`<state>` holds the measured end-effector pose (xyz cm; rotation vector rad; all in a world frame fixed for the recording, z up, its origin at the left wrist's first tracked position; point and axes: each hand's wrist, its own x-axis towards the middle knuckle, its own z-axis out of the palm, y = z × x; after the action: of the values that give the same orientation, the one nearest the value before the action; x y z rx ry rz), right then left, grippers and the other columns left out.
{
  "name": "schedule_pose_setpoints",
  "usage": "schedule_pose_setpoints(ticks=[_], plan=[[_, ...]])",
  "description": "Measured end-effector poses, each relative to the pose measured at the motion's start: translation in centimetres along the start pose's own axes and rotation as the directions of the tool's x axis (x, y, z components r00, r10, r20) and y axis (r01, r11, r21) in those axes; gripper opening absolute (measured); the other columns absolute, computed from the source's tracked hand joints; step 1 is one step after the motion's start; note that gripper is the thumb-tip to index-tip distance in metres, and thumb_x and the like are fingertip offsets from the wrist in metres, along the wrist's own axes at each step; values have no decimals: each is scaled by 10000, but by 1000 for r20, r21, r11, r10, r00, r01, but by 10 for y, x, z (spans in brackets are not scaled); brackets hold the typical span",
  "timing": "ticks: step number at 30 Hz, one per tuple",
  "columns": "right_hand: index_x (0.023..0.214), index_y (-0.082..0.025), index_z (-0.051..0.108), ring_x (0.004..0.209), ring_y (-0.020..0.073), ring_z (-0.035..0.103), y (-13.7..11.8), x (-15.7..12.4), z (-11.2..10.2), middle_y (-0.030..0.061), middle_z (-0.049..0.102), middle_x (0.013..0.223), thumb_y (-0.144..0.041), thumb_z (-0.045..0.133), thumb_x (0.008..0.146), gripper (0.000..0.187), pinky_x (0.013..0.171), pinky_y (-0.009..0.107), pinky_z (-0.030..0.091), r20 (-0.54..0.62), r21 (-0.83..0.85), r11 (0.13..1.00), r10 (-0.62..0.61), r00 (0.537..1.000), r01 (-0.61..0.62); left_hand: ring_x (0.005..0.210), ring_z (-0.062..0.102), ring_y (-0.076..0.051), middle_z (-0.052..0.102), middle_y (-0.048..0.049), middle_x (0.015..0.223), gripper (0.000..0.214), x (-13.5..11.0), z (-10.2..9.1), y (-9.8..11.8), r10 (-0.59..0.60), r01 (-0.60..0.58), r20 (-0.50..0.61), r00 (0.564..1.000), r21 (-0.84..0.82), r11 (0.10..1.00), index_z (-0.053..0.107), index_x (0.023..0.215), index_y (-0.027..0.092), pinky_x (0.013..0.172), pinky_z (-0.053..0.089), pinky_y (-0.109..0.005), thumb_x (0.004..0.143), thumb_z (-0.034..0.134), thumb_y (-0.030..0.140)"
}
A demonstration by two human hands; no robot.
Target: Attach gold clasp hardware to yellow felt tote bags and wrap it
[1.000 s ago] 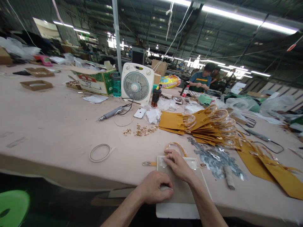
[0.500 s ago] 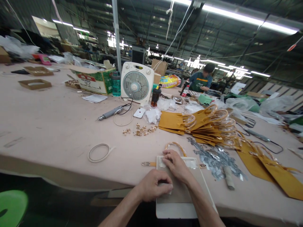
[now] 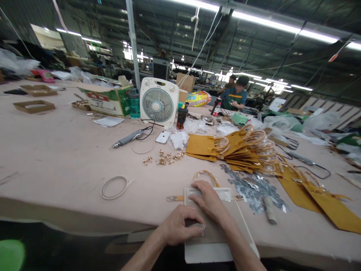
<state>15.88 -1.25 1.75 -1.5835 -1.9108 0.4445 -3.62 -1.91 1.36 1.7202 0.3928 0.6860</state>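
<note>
A flat bag panel (image 3: 207, 250) with pale edges and a grey-beige middle lies at the table's front edge, partly overhanging it. A yellow-brown handle (image 3: 208, 172) curves out beyond its far edge, and a strap end (image 3: 175, 198) sticks out on the left. My left hand (image 3: 182, 225) is over the panel's left side, thumb and fingers pinched on a small translucent piece, perhaps plastic film. My right hand (image 3: 208, 199) lies with extended fingers near the panel's top, beside a clear plastic patch (image 3: 226, 195). What is under its palm is hidden.
Gold-coloured metal fittings (image 3: 162, 160) lie beyond my hands. Grey metal plates (image 3: 251, 188) and a short roll (image 3: 270, 210) are at right, before stacked yellow-brown bag pieces (image 3: 239, 150). A power screwdriver (image 3: 128, 139), phone (image 3: 163, 137) and fan (image 3: 158, 103) stand farther back. A person (image 3: 235, 96) works behind.
The view has shifted slightly. My right fingers have slid a little to the left on the panel. My left hand stays pinched at nearly the same place.
</note>
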Motion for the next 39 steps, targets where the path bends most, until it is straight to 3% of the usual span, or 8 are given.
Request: schedule_pose_setpoints(ticks=[3, 8, 11, 14, 19, 24, 32, 39], plan=[[987, -251, 730, 1041, 271, 635, -5, 1, 8, 52, 736, 1044, -198, 719, 920, 86, 947, 406, 492, -72, -63, 998, -18, 997, 13, 776, 645, -166, 760, -53, 833, 166, 0, 0, 1, -7, 7, -20, 1000, -25, 1000, 821, 906, 152, 741, 447, -260, 827, 720, 257], [884, -241, 714, 937, 272, 623, -4, 2, 22, 52, 723, 907, -179, 660, 950, 106, 867, 410, 488, -237, -116, 993, -30, 971, 3, 839, 636, -178, 759, -54, 906, 192, -1, -2, -4, -44, 33, -97, 994, -116, 993, 814, 961, 173, 797, 458, -274, 858, 750, 322], [1020, -242, 736, 1009, 261, 649, -3, -1, 16, 65, 741, 1020, -236, 617, 983, 124, 911, 403, 509, -326, 77, 996, -16, 945, 44, 873, 632, -186, 748, -62, 937, 240, -2, -3, -12, -53, 32, -146, 988, -143, 989, 803, 996, 176, 819, 463, -281, 878, 753, 379], [1110, -235, 726, 1000, 241, 677, -6, -14, 4, 73, 742, 1092, -371, 605, 1008, 209, 884, 370, 543, -414, 336, 942, 145, 899, 3, 900, 629, -190, 733, -63, 958, 257, -1, -3, -15, -76, 49, -183, 980, -144, 988, 798, 1019, 181, 832, 464, -282, 885, 754, 395], [1162, -206, 707, 759, 204, 666, -7, -55, 1, 33, 712, 828, -527, 617, 987, 377, 724, 317, 542, -334, 559, 820, 356, 873, -121, 963, 631, -211, 741, -71, 1013, 299, -2, -1, -10, -117, 82, -224, 968, -161, 984, 792, 1057, 188, 886, 472, -302, 896, 740, 435], [1134, -204, 712, 748, 198, 649, 0, -73, 7, 11, 670, 733, -542, 608, 979, 386, 730, 304, 530, -328, 553, 821, 371, 869, -142, 1033, 641, -235, 735, -93, 1152, 401, -10, -6, 0, -198, 119, -272, 942, -280, 953, 766, 1194, 195, 910, 506, -324, 881, 747, 444], [1100, -199, 720, 716, 200, 636, -1, -73, 6, 16, 669, 729, -550, 611, 970, 390, 696, 305, 516, -302, 519, 839, 358, 884, -163, 1103, 647, -247, 707, -89, 1289, 404, -19, -13, 37, -232, 211, -155, 960, -144, 967, 722, 1317, 250, 878, 539, -321, 935, 681, 376], [1104, -199, 713, 708, 185, 624, -2, -74, 6, 5, 663, 722, -522, 610, 984, 359, 689, 289, 499, -277, 531, 831, 358, 892, -169, 891, 667, -181, 742, -84, 1068, 524, -18, -23, 84, -271, 259, -95, 958, -124, 958, 595, 1460, 208, 775, 521, -287, 984, 601, 426]])
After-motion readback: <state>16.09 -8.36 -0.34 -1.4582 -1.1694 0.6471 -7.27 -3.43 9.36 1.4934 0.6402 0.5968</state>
